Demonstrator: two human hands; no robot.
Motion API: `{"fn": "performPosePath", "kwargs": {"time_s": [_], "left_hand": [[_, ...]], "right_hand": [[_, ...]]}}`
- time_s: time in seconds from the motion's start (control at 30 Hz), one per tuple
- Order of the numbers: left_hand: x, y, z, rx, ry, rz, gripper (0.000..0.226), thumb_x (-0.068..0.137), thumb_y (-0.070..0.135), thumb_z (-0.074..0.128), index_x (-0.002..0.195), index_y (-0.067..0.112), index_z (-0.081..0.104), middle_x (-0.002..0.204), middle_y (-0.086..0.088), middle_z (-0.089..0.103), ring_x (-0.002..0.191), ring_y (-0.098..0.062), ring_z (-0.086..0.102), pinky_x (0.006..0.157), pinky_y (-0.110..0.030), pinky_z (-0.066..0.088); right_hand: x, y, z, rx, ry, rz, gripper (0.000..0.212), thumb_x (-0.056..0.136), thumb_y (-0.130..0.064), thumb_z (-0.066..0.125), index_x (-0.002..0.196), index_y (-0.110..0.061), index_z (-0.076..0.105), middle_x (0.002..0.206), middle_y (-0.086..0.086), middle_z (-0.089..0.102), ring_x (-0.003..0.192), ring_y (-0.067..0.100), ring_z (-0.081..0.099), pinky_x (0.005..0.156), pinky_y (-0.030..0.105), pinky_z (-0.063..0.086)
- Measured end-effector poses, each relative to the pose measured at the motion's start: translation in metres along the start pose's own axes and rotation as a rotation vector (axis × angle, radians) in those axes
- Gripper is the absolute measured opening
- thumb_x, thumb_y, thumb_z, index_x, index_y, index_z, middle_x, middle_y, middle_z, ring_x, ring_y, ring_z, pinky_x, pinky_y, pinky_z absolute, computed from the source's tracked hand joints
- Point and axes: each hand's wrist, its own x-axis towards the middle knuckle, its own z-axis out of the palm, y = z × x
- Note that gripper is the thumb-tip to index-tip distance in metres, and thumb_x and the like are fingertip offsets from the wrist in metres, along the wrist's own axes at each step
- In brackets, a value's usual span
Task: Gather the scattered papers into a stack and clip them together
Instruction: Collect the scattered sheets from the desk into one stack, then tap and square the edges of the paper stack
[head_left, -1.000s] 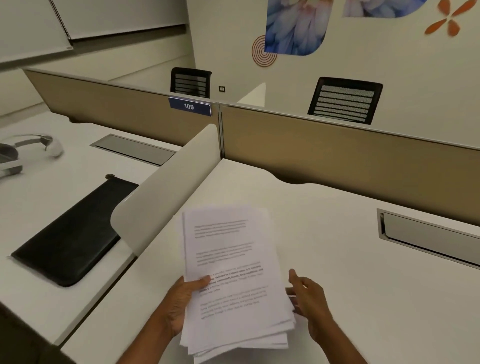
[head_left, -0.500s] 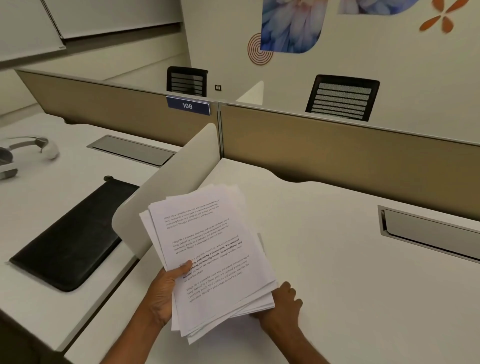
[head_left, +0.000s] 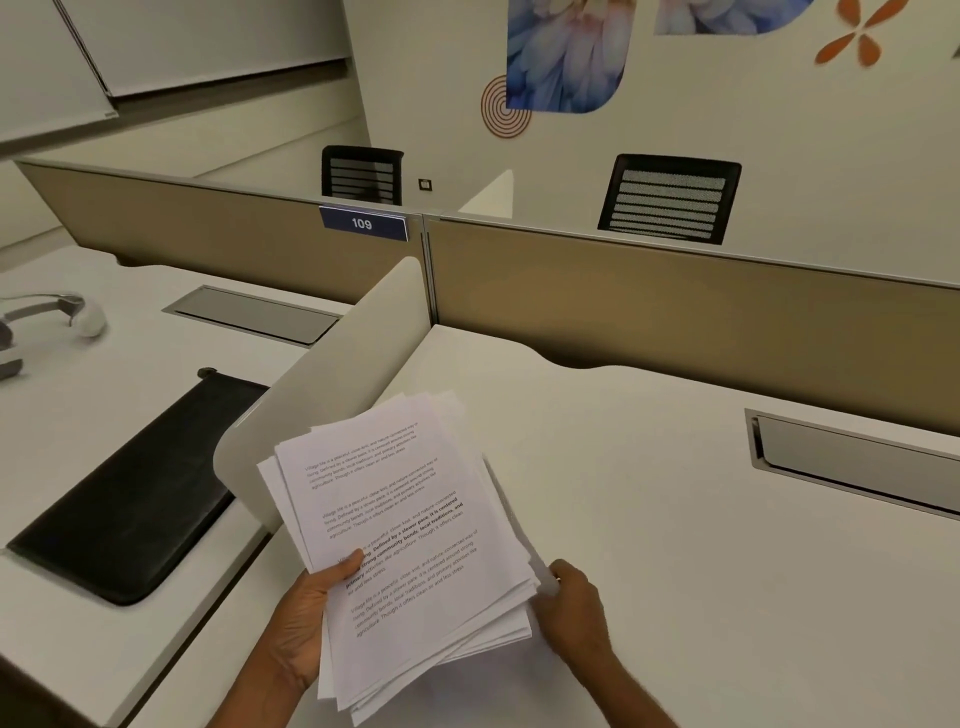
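Note:
A loose stack of printed white papers (head_left: 405, 540) is held above the white desk (head_left: 649, 519), its sheets fanned unevenly and tilted to the left. My left hand (head_left: 306, 618) grips the stack's left edge, thumb on the top page. My right hand (head_left: 576, 608) pinches a single sheet (head_left: 511, 514) at its lower corner beside the stack's right edge; that sheet stands on edge. No clip is in view.
A curved white divider (head_left: 332, 384) separates this desk from the left one, which holds a black pad (head_left: 130, 499) and a headset (head_left: 47, 317). A tan partition (head_left: 675, 312) closes the back. A grey cable tray (head_left: 852, 467) is set in the desk at right.
The stack has swung from upright to leaning left. My right hand went from hovering open beside it, to under its lower right corner, to pinching a single sheet.

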Motion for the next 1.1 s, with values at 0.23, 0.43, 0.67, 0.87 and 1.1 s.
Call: {"fn": "performPosePath", "kwargs": {"time_s": [0.23,0.43,0.67,0.87,1.1], "left_hand": [[-0.003,-0.017,0.012,0.027,-0.043,-0.062,0.046,0.085,0.005,0.068,0.131,0.006,0.067,0.134,-0.026,0.066,0.133,-0.049,0.053,0.116,-0.066,0.032],[-0.003,-0.038,0.05,0.101,-0.053,-0.033,0.059,0.076,0.005,0.082,0.133,0.008,0.067,0.132,-0.024,0.068,0.128,-0.045,0.059,0.116,-0.063,0.036],[-0.005,-0.072,0.113,0.128,-0.122,-0.077,0.062,0.074,0.007,0.084,0.133,0.003,0.064,0.131,-0.026,0.068,0.127,-0.045,0.06,0.116,-0.063,0.036],[-0.016,-0.101,0.161,0.21,-0.217,-0.07,0.063,0.07,0.008,0.087,0.129,0.005,0.066,0.125,-0.026,0.071,0.12,-0.045,0.065,0.11,-0.064,0.043],[-0.028,-0.114,0.201,0.391,-0.301,0.009,0.05,0.079,0.001,0.078,0.127,0.004,0.067,0.118,-0.02,0.076,0.105,-0.039,0.074,0.085,-0.046,0.062]], "right_hand": [[0.002,0.025,-0.062,0.526,-0.046,0.073,0.019,0.09,-0.011,0.069,0.109,-0.01,0.071,0.105,0.01,0.075,0.096,0.032,0.07,0.073,0.034,0.055],[-0.017,0.043,-0.106,0.682,-0.074,0.096,0.022,0.092,-0.015,0.07,0.114,-0.014,0.072,0.105,0.007,0.079,0.101,0.032,0.073,0.086,0.044,0.06],[-0.042,0.06,-0.147,0.749,-0.144,0.106,0.046,0.063,-0.031,0.088,0.105,-0.017,0.073,0.093,0.005,0.082,0.09,0.03,0.075,0.066,0.03,0.059],[-0.054,0.087,-0.184,0.546,-0.144,0.029,0.069,0.042,-0.055,0.072,0.106,-0.03,0.069,0.082,-0.026,0.078,0.076,-0.011,0.071,0.064,0.008,0.052],[-0.05,0.107,-0.24,0.754,-0.275,0.201,0.037,0.097,-0.037,0.063,0.126,-0.015,0.067,0.113,0.013,0.077,0.107,0.033,0.073,0.088,0.043,0.06]]}}
